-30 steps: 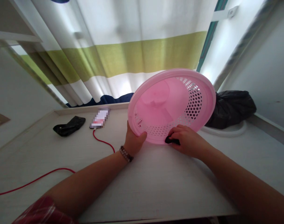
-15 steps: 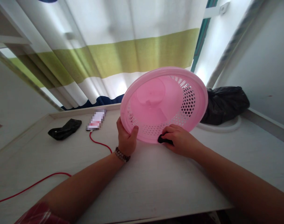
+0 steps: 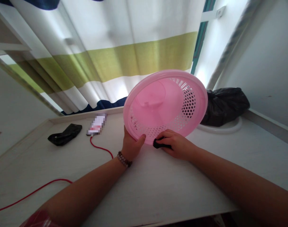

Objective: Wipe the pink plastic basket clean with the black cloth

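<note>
A round pink plastic basket (image 3: 165,105) with a perforated wall stands tilted on its rim on the white table (image 3: 139,189), its inside facing me. My left hand (image 3: 132,145) grips the lower left rim, thumb over the edge; a bead bracelet sits on that wrist. My right hand (image 3: 176,144) is closed on a small black object (image 3: 158,144), pressed against the basket's lower rim. What the black object is I cannot make out.
A black folded item (image 3: 64,134) lies at the table's back left. Beside it a phone (image 3: 96,124) is plugged to a red cable (image 3: 99,147) that runs off left. A black bag (image 3: 224,105) sits in a white ring at back right. Striped curtain behind.
The basket and both hands have shifted slightly left. My right hand with the black object slid left along the lower rim, closer to my left hand.
</note>
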`<state>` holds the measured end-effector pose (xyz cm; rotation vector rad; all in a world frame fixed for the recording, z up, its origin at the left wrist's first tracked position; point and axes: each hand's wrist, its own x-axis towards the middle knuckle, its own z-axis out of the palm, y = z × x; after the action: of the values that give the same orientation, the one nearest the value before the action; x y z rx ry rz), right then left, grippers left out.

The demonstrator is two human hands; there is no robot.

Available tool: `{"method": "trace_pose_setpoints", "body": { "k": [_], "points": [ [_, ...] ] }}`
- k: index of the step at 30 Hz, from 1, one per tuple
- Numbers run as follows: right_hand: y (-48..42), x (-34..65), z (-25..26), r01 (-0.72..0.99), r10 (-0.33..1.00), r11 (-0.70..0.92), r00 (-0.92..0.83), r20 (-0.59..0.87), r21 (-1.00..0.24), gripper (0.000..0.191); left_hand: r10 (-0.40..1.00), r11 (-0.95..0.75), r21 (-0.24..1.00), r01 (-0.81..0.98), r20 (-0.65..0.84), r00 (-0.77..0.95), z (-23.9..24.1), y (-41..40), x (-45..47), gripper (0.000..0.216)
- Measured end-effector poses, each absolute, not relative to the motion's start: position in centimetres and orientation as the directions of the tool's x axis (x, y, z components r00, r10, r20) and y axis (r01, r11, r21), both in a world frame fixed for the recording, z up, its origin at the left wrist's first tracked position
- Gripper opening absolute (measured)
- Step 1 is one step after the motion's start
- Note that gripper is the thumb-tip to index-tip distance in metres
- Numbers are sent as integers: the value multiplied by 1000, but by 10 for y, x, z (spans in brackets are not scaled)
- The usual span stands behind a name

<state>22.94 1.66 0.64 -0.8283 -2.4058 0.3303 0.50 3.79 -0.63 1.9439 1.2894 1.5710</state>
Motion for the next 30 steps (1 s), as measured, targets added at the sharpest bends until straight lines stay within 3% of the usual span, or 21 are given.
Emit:
{"method": "trace_pose_setpoints", "body": {
  "k": [13,20,25,30],
  "points": [
    [16,239,21,730,756,645,-569,323,-226,9,784,-571,738,360,620,-28,-4,39,7,75],
    [17,230,10,708,738,667,-582,341,-233,20,802,-547,747,377,597,-21,-8,42,4,66],
    [14,222,8,665,702,707,-620,351,-240,30,794,-556,741,377,607,-21,-7,42,4,74],
    [13,226,17,706,731,679,-620,287,-204,22,782,-578,734,356,623,-14,-7,43,4,76]
  ]
}}
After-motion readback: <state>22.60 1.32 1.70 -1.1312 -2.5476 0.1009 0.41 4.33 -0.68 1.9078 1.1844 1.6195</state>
